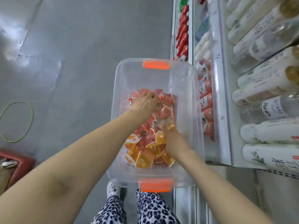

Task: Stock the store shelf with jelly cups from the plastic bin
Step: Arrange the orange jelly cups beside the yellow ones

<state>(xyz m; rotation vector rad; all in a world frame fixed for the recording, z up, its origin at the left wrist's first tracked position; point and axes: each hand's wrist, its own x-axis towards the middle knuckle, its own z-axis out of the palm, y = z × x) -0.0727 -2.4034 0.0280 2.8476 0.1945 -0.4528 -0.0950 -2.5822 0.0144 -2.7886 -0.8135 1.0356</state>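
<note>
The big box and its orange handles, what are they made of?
The box looks like clear, glossy plastic: the jelly cups and floor show through its walls. The orange handles look like opaque plastic, though blur hides their finish.

Legible text: none. White bottles [265, 75], right of frame: dark brush characters, blurred. Shelf rail [218, 88], centre right: handwritten marks, unreadable.

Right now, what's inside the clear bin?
Red jelly cups at the far end, orange jelly cups nearer, left hand and right hand among them. Anything beneath the hands and top layer is covered.
</note>
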